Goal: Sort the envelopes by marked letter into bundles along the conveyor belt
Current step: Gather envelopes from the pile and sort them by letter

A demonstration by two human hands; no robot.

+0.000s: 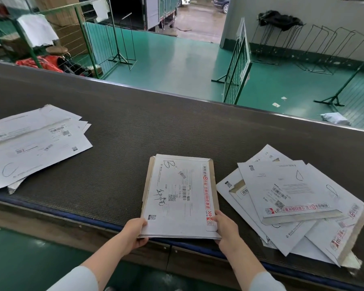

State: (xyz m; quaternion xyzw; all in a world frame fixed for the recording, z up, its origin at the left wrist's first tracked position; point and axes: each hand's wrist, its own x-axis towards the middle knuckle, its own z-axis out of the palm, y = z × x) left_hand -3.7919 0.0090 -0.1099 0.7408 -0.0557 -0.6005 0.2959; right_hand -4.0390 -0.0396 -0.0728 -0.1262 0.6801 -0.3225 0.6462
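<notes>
A squared-up bundle of white envelopes (177, 192) lies in the middle of the dark conveyor belt (124, 131), its top envelope marked "B". My left hand (135, 232) grips the bundle's near left corner and my right hand (225, 226) grips its near right corner, thumbs on top. To the left a loose pile of envelopes (34, 143) shows a hand-drawn "C". A fanned pile of envelopes (292, 198) lies to the right, its top ones marked "D".
The belt's near edge has a blue strip (93, 219) over a brown frame. Beyond the far edge lie a green floor (172, 66), green wire cage panels (237, 66) and black wire racks (324, 45).
</notes>
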